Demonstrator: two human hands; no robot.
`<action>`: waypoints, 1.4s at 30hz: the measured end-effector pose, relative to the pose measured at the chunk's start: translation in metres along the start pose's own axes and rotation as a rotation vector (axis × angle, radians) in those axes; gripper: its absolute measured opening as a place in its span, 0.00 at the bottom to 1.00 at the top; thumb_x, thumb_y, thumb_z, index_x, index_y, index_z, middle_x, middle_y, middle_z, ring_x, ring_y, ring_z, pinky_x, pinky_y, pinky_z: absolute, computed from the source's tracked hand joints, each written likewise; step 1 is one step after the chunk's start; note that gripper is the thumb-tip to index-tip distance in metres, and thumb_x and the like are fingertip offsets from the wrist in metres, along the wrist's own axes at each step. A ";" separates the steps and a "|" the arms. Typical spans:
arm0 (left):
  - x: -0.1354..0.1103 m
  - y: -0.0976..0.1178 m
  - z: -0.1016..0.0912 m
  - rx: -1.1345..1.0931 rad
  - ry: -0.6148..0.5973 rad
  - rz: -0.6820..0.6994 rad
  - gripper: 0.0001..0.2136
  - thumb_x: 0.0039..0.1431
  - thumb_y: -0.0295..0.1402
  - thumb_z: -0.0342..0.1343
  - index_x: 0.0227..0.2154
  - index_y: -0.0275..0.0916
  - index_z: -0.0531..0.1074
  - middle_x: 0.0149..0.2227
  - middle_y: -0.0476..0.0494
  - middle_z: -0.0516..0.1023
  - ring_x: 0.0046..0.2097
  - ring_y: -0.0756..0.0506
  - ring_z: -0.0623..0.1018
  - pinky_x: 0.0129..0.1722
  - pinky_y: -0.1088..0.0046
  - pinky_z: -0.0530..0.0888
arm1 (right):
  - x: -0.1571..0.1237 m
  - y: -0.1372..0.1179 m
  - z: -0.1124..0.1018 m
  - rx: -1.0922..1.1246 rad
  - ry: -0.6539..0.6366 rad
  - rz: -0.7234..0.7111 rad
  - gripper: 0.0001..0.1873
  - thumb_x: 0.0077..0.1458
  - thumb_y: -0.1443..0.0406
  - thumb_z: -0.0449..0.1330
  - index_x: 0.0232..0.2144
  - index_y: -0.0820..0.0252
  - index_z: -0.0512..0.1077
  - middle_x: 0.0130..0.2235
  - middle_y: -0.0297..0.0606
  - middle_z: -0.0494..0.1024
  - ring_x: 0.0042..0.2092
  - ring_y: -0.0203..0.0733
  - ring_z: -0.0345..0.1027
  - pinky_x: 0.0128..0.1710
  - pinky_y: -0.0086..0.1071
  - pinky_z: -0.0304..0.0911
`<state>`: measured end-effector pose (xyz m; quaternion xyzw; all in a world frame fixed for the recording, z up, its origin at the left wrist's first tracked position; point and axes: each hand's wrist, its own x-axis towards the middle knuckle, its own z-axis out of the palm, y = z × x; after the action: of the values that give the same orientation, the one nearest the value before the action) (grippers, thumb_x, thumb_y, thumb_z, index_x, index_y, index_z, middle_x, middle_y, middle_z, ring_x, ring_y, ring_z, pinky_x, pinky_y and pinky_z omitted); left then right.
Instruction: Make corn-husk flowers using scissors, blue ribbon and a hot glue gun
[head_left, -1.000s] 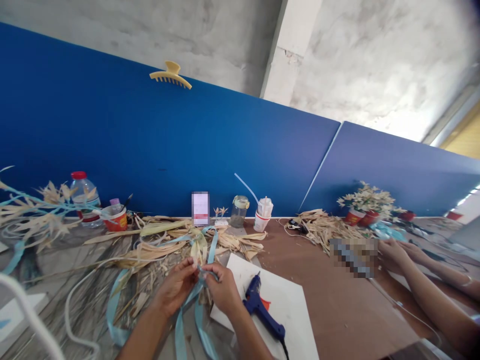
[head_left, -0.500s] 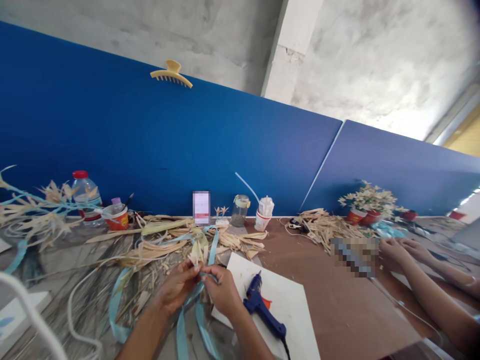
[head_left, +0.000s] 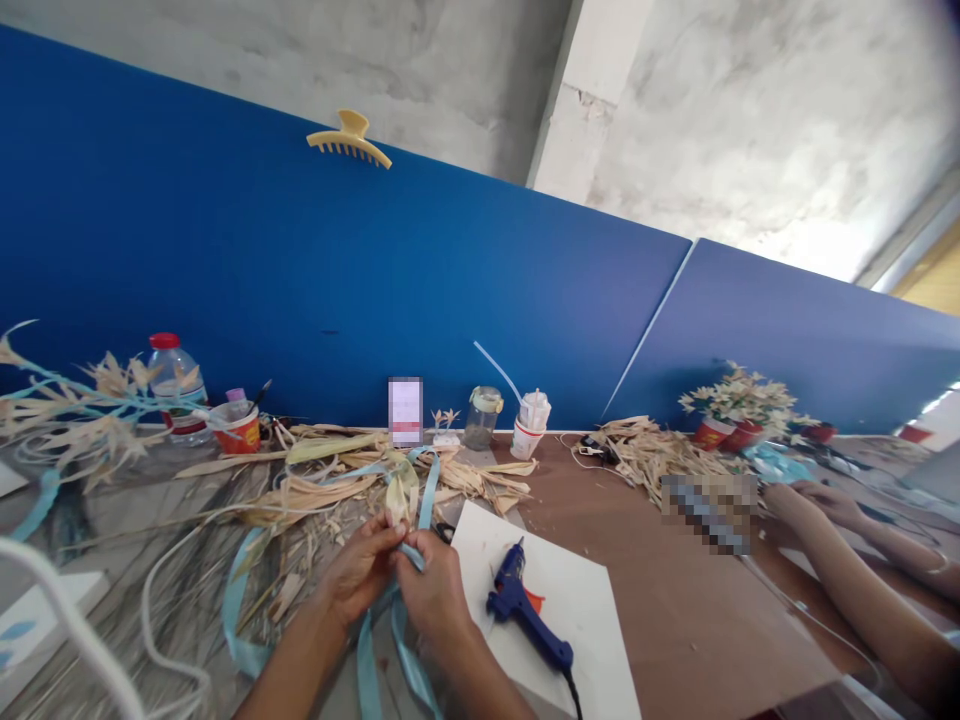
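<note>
My left hand [head_left: 365,567] pinches the base of a pale corn-husk flower [head_left: 402,488] that points up and away from me. Close against it, my right hand [head_left: 433,585] is closed on a light blue ribbon [head_left: 412,556] at the flower's base. Long ends of the ribbon hang below both hands, and another stretch rises behind them. Fingertips hide where ribbon and flower meet. To the right of my right hand, a blue hot glue gun [head_left: 525,608] lies on a white board [head_left: 592,610].
Dried husks [head_left: 315,490] litter the table behind my hands. A white cable [head_left: 150,600] loops at left, near finished stems [head_left: 97,395] and a bottle [head_left: 176,385]. A phone [head_left: 406,410], a jar [head_left: 482,415] and a cup [head_left: 526,440] stand behind. A co-worker's arms [head_left: 832,560] reach in at right.
My right hand has shifted slightly and turned at the flower's base, with the ribbon still in its fingers. My left hand stays nearly in place. The view has moved a little.
</note>
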<state>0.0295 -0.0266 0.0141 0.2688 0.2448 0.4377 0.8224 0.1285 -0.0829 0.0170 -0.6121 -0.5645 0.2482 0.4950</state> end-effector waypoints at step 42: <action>-0.002 0.001 -0.005 0.029 -0.180 -0.060 0.06 0.44 0.30 0.68 0.25 0.35 0.77 0.25 0.46 0.77 0.29 0.48 0.75 0.34 0.72 0.70 | 0.009 0.009 -0.005 0.767 -0.010 0.324 0.22 0.36 0.49 0.65 0.15 0.60 0.65 0.11 0.23 0.55 0.17 0.27 0.42 0.19 0.27 0.37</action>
<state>0.0243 -0.0269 0.0115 0.3115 0.1841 0.3831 0.8499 0.1388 -0.0746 0.0135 -0.4630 -0.3302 0.5182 0.6389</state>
